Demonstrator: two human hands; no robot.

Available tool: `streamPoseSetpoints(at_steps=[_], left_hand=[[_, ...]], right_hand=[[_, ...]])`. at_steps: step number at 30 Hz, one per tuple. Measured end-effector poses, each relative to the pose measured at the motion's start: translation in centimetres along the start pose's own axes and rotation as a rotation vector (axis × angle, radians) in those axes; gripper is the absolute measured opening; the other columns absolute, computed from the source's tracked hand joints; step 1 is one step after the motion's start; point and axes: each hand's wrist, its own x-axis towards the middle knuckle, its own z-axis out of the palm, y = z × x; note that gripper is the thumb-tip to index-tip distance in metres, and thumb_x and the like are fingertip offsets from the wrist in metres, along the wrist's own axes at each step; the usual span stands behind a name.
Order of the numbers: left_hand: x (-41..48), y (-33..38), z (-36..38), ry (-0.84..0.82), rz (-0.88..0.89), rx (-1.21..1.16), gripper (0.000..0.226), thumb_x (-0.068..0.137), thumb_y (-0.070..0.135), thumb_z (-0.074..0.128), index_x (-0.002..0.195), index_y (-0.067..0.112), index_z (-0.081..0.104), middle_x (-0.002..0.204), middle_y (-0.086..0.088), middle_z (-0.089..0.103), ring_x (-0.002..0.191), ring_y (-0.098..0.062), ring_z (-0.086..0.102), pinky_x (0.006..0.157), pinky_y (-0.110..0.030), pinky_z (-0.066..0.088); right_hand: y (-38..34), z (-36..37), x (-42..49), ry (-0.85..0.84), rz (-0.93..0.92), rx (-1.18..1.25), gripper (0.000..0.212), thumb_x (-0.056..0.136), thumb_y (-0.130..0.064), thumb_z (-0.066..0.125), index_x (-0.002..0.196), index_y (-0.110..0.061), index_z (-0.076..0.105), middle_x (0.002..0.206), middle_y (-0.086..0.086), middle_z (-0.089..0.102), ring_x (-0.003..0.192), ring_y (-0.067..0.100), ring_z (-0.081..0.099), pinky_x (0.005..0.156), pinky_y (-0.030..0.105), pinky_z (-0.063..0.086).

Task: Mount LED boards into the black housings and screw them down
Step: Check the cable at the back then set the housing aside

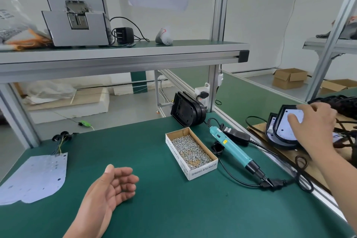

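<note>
My right hand [313, 125] reaches to the far right and lies on a black housing [281, 137] with a white LED board [284, 128] inside; its fingers spread over the board. My left hand [114, 185] hovers palm-up over the green mat, fingers loosely curled, holding nothing. A stack of white LED boards [32, 177] with coloured wires lies at the left. Two black housings [188, 109] stand on edge at the back. A box of screws [191, 152] and a teal electric screwdriver [234, 149] sit in the middle right.
An aluminium rail [270, 152] edges the green mat [154, 199] on the right. Beyond it more black housings [340, 104] and cables pile on cardboard. The screwdriver's black cord [301, 176] loops near the rail. A shelf [123, 52] with a grey machine hangs overhead.
</note>
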Motion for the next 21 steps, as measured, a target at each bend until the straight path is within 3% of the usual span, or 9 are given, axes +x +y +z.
streamPoseSetpoints(at_steps=[4,8,11,13,17,19,21], left_hand=[[-0.1,-0.1,0.0,0.002,0.015,-0.003,0.071,0.096,0.057,0.048,0.123,-0.006,0.065,0.109,-0.034,0.072,0.083,-0.032,0.07,0.071,-0.039,0.065],[-0.1,-0.3,0.0,0.01,0.02,0.002,0.068,0.097,0.059,0.05,0.12,-0.002,0.069,0.11,-0.033,0.072,0.085,-0.033,0.07,0.073,-0.04,0.064],[-0.3,-0.2,0.2,0.017,0.025,0.007,0.059,0.102,0.062,0.055,0.11,0.008,0.077,0.111,-0.033,0.072,0.086,-0.033,0.07,0.075,-0.04,0.063],[-0.5,-0.1,0.4,0.016,0.026,0.017,0.061,0.094,0.069,0.06,0.107,0.012,0.079,0.11,-0.03,0.073,0.087,-0.033,0.07,0.077,-0.041,0.062],[-0.7,0.1,0.7,0.012,0.033,0.015,0.062,0.086,0.07,0.062,0.107,0.014,0.078,0.109,-0.029,0.074,0.088,-0.033,0.069,0.079,-0.041,0.06],[-0.9,0.2,0.9,0.01,0.034,0.015,0.061,0.086,0.069,0.061,0.106,0.015,0.079,0.109,-0.028,0.074,0.088,-0.032,0.069,0.079,-0.04,0.06],[-1.0,0.3,1.0,0.018,0.032,0.012,0.063,0.086,0.068,0.062,0.107,0.011,0.078,0.107,-0.028,0.075,0.086,-0.03,0.069,0.078,-0.039,0.06]], right_hand=[[-4.7,1.2,-1.6,0.023,-0.211,0.103,0.023,0.095,-0.013,0.07,0.115,-0.003,0.076,0.112,0.022,0.059,0.111,0.044,0.047,0.098,0.055,0.042],[-11.1,3.6,-4.1,-0.134,-0.422,0.236,0.017,0.096,-0.009,0.07,0.111,-0.01,0.078,0.107,0.011,0.065,0.107,0.036,0.049,0.093,0.047,0.045],[-15.6,5.8,-4.7,-0.275,-0.552,0.237,0.02,0.099,-0.013,0.067,0.116,-0.015,0.078,0.115,0.005,0.068,0.112,0.032,0.052,0.097,0.044,0.046],[-18.3,7.4,-4.2,-0.36,-0.65,0.21,0.022,0.1,-0.014,0.065,0.118,-0.016,0.077,0.123,0.004,0.068,0.115,0.031,0.052,0.104,0.043,0.043],[-22.7,10.4,-3.1,-0.478,-0.852,-0.022,0.028,0.1,-0.016,0.061,0.124,-0.022,0.074,0.14,-0.001,0.062,0.127,0.028,0.049,0.112,0.038,0.037],[-24.0,11.2,-2.7,-0.486,-0.895,-0.139,0.033,0.097,-0.012,0.063,0.125,-0.027,0.073,0.147,-0.006,0.058,0.125,0.027,0.048,0.1,0.037,0.045],[-24.8,11.7,-2.6,-0.507,-0.944,-0.292,0.038,0.094,-0.007,0.062,0.12,-0.033,0.072,0.14,-0.016,0.058,0.113,0.02,0.046,0.076,0.033,0.041]])
